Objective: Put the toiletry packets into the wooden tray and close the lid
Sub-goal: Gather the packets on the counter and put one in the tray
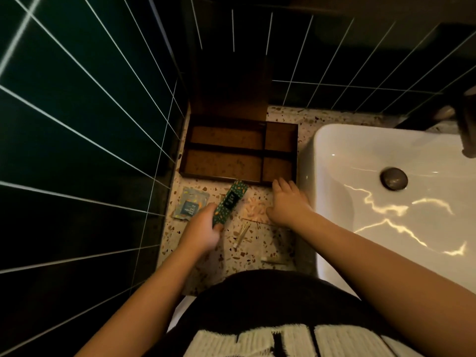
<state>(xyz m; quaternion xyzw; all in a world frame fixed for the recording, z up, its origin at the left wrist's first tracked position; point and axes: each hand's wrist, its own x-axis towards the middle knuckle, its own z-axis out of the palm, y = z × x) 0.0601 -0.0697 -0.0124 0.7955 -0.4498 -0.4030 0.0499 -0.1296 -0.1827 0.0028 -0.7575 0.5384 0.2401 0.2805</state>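
The left hand [203, 229] has its grip closed around the lower end of a long green patterned packet [230, 201], which slants up toward the front wall of the wooden tray [224, 148]; the tray sits open and bare on the speckled bench [257, 243], its lid [231, 83] standing upright against the tiles. The packet looks light and fairly stiff (a slim carton or a firm sachet, hard to say which), so a pinch near one end should carry it without sagging. The right hand [288, 202] lies flat with fingers spread, holding nothing, pressed on the edge of a pale pinkish packet [253, 210]. That one looks thin and soft, best slid to an edge and pinched. A square silvery-blue sachet [190, 203] lies just left of the green one, probably slick foil; take it by a corner.
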